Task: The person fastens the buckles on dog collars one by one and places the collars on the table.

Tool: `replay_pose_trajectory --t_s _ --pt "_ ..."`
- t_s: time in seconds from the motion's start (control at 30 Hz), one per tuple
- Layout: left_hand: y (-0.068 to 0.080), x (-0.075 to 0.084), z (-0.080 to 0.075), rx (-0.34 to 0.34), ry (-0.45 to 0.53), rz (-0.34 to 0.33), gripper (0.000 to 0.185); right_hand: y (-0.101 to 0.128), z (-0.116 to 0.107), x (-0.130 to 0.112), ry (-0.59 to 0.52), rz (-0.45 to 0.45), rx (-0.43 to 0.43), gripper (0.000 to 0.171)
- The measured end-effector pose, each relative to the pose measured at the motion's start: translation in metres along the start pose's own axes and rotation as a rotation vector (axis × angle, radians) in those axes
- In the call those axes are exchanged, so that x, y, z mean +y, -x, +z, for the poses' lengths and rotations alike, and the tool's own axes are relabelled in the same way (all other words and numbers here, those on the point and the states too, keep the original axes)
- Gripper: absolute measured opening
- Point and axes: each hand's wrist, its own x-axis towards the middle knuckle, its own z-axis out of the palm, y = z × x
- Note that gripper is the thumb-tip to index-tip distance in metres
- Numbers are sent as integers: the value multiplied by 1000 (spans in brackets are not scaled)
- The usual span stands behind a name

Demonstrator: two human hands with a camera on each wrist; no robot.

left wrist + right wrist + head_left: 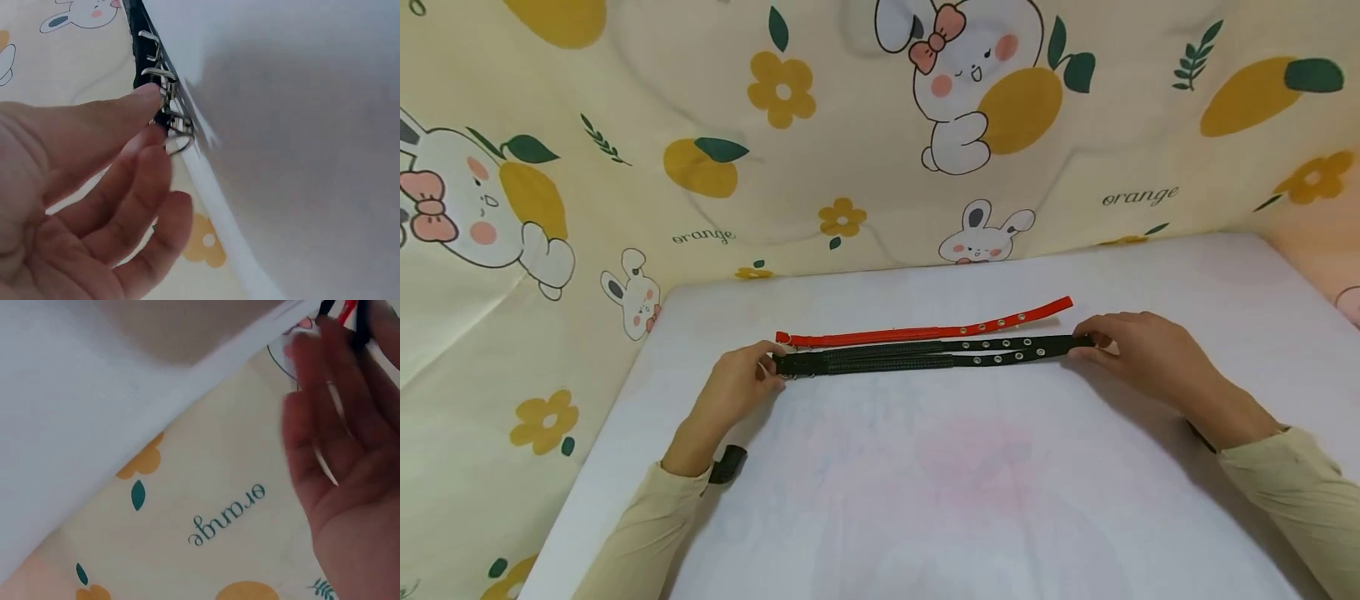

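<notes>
left hand (739,383), right hand (1152,356): pinch grips on textured black straps (891,363) with round eyelets (1018,357)

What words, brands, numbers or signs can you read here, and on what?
"orange": left, on the bunny-print backdrop.
"orange": right, same backdrop; upside down in right wrist view.
Lettering at backdrop's left edge: cut off, unreadable.
No readable text on black collars or red collar.

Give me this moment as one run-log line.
left hand: pinching black straps at left end | right hand: pinching their right end | red strap: on table, just beyond black straps
</notes>
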Motion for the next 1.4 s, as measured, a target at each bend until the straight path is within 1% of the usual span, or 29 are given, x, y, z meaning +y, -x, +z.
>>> replay_pose_trajectory --t_s 0.07,0.17,0.27,0.37,0.47,0.53,0.7,0.8,0.87,1.07,1.13,1.2,1.3,1.4 --pt "0 0 2 8 19 -3 36 0 3 -1 -64 25 19 23" --pt "0 -1 5 37 62 11 32 0 3 -3 -130 27 60 25" --pt "-1 -1 6 43 113 18 26 -2 0 -4 -171 31 52 25" --pt "-1 0 5 7 176 -16 25 -2 -5 -5 -212 69 2 26" --pt "-2 1 1 -25 256 -33 26 -4 -10 -4 -264 112 -39 27" --pt "-2 2 -1 -35 302 -30 27 -5 -12 -3 -293 138 -55 27" --pt "-3 2 -1 -67 441 -40 28 -6 -14 -1 -355 184 -61 28" --pt "-3 2 1 -83 530 -49 29 -7 -14 0 -373 183 -58 28" --pt "-4 1 2 -79 570 -52 30 -7 -13 1 -379 179 -60 28" --pt "-6 0 4 -39 577 -91 33 -7 -15 -1 -420 190 -65 28" --pt "-6 0 5 -37 608 -111 34 -6 -15 -1 -425 183 -67 28" --pt "-6 0 5 -39 662 -115 36 -5 -16 -1 -429 180 -68 28" --pt "-6 -1 5 -39 793 -124 37 -5 -16 -1 -443 172 -59 27" --pt "-3 -3 3 -27 915 -145 31 -9 -13 -4 -472 172 -66 28"
